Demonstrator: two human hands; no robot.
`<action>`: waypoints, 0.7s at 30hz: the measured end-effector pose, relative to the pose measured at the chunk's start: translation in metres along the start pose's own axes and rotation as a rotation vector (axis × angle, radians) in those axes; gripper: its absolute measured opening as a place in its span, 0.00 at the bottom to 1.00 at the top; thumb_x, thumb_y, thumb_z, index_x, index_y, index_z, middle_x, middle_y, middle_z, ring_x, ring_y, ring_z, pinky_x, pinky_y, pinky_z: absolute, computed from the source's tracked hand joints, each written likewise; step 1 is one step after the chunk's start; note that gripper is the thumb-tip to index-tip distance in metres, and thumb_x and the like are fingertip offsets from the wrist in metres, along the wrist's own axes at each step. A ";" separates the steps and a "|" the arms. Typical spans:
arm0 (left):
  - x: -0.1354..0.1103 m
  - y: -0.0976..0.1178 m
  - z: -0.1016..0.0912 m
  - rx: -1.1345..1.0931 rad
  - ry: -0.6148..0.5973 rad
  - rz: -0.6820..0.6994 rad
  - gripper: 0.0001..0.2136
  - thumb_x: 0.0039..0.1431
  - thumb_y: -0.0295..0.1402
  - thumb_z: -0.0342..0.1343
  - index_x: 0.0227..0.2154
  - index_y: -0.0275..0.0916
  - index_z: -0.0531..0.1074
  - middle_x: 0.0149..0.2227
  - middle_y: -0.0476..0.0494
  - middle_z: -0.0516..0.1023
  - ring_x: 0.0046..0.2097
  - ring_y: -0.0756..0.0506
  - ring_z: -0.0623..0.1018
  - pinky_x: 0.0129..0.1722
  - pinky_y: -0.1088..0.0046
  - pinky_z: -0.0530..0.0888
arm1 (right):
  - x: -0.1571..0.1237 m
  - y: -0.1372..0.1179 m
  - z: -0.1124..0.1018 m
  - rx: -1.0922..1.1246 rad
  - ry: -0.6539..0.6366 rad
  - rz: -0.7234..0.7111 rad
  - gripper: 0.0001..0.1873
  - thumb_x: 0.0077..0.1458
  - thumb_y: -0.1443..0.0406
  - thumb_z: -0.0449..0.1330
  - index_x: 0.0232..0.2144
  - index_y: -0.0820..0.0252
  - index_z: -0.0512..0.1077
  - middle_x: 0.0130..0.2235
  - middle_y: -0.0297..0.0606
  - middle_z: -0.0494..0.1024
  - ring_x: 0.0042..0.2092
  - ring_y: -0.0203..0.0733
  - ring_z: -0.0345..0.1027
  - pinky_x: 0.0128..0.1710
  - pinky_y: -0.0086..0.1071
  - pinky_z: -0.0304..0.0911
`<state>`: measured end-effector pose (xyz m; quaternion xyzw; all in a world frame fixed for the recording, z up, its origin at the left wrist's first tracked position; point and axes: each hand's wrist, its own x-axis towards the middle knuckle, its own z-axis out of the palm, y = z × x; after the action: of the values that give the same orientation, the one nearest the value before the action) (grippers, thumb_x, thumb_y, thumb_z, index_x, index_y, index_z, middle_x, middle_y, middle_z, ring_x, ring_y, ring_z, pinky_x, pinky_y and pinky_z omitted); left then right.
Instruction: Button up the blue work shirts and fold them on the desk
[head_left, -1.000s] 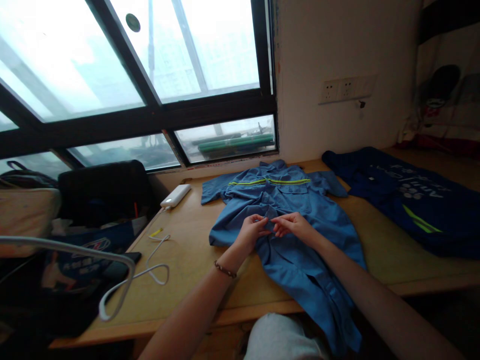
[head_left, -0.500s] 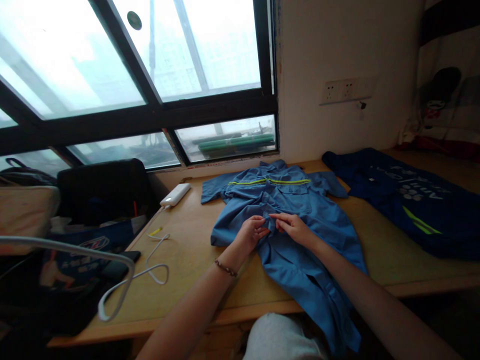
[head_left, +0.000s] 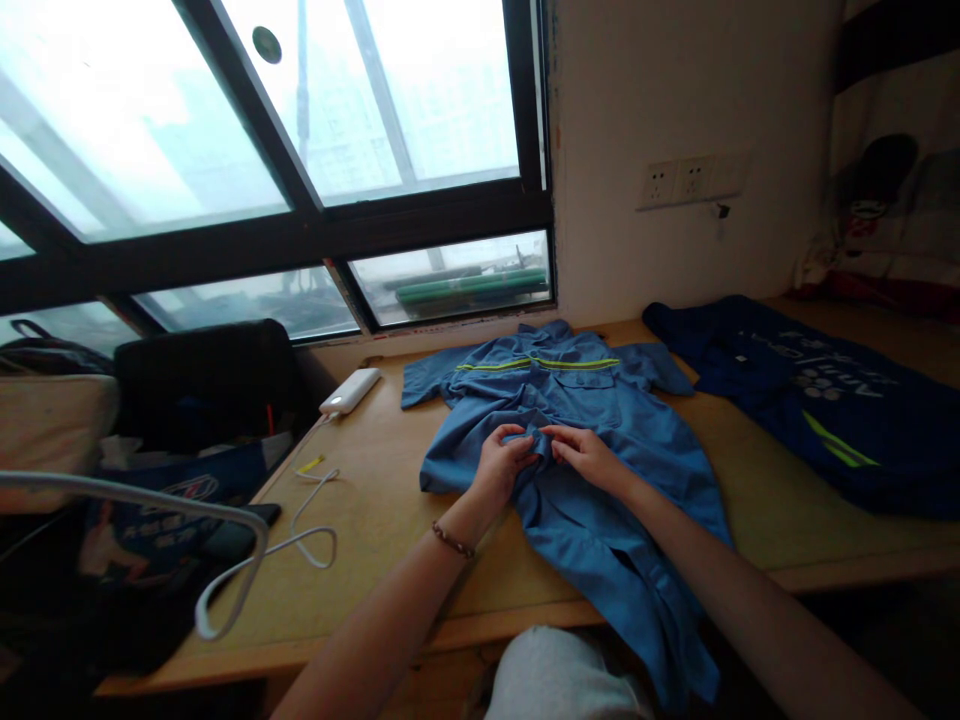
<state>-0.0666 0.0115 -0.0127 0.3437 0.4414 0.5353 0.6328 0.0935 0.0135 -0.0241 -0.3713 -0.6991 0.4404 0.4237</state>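
A blue short-sleeved work shirt [head_left: 630,450] with a yellow-green stripe across the chest lies on the wooden table [head_left: 375,560], its collar toward the window and its lower part hanging over the front edge. Near the middle of its front, my left hand [head_left: 504,462] pinches a gathered bit of the cloth. Close beside it, my right hand [head_left: 585,455] grips the same fold between thumb and fingers. Whatever small part of the front edge sits between the fingertips is too hidden to make out.
A dark blue garment [head_left: 795,390] with white print lies to the right. At the left are a white power bank [head_left: 350,391] and its white cable [head_left: 319,563]. A black chair [head_left: 210,370] and bags stand beyond the table's left edge. The window [head_left: 390,200] is behind.
The fingers of my left hand have curled closer over the cloth, and the fold between both hands has shifted slightly. The shirt otherwise lies as before.
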 end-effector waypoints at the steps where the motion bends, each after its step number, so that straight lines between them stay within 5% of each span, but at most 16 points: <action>1: -0.001 0.000 0.000 0.002 -0.018 0.014 0.15 0.40 0.24 0.61 0.31 0.36 0.63 0.24 0.48 0.72 0.26 0.50 0.74 0.29 0.74 0.73 | -0.001 0.000 0.000 -0.020 0.004 -0.014 0.19 0.50 0.65 0.51 0.46 0.60 0.67 0.26 0.32 0.67 0.28 0.34 0.60 0.30 0.28 0.57; 11: -0.003 0.000 0.002 0.160 -0.103 0.079 0.17 0.37 0.30 0.64 0.33 0.34 0.70 0.25 0.46 0.75 0.27 0.51 0.74 0.33 0.75 0.72 | -0.004 -0.003 0.000 -0.087 -0.020 -0.085 0.22 0.48 0.69 0.52 0.48 0.57 0.64 0.31 0.34 0.68 0.32 0.35 0.61 0.33 0.28 0.59; 17: -0.005 0.002 0.003 0.517 -0.095 0.364 0.10 0.47 0.37 0.56 0.30 0.36 0.71 0.17 0.52 0.69 0.21 0.53 0.68 0.21 0.81 0.64 | -0.003 -0.001 -0.002 -0.010 -0.003 -0.050 0.19 0.49 0.66 0.53 0.46 0.59 0.66 0.32 0.34 0.70 0.33 0.36 0.63 0.35 0.29 0.59; 21: -0.001 0.004 -0.001 0.656 0.030 0.477 0.07 0.48 0.34 0.54 0.23 0.37 0.72 0.22 0.49 0.71 0.26 0.51 0.69 0.26 0.81 0.63 | 0.000 0.005 -0.002 0.053 -0.006 -0.005 0.18 0.48 0.64 0.55 0.44 0.60 0.67 0.28 0.32 0.70 0.30 0.35 0.64 0.32 0.29 0.60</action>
<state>-0.0696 0.0118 -0.0092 0.6125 0.5058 0.5028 0.3409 0.0960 0.0158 -0.0280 -0.3570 -0.6891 0.4589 0.4325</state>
